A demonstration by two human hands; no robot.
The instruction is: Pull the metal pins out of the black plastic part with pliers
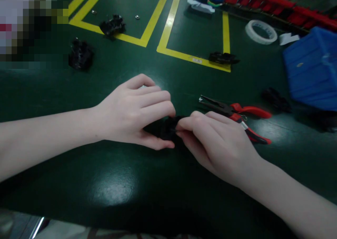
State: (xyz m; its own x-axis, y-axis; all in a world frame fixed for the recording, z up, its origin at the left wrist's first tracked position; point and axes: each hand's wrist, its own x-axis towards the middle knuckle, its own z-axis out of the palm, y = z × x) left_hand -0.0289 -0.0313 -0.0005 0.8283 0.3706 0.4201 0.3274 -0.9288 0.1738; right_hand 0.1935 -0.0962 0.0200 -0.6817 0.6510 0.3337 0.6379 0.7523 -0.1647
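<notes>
Between my two hands a small black part (pixel 167 129) rests low over the dark green table. My left hand (pixel 139 112) is closed round its left side, thumb below and fingers above. At its right side my right hand (pixel 210 137) pinches with thumb and forefinger; whatever sits between those fingertips is too small and dark to make out. Just behind my right hand lie red-handled pliers (pixel 223 108), their jaws pointing left.
Black parts lie at the back left (pixel 81 54), on the yellow tape (pixel 113 25) and at the right (pixel 223 58). A tape roll (pixel 261 32), a blue bin (pixel 312 68) and a red rack (pixel 279 8) stand at the back right.
</notes>
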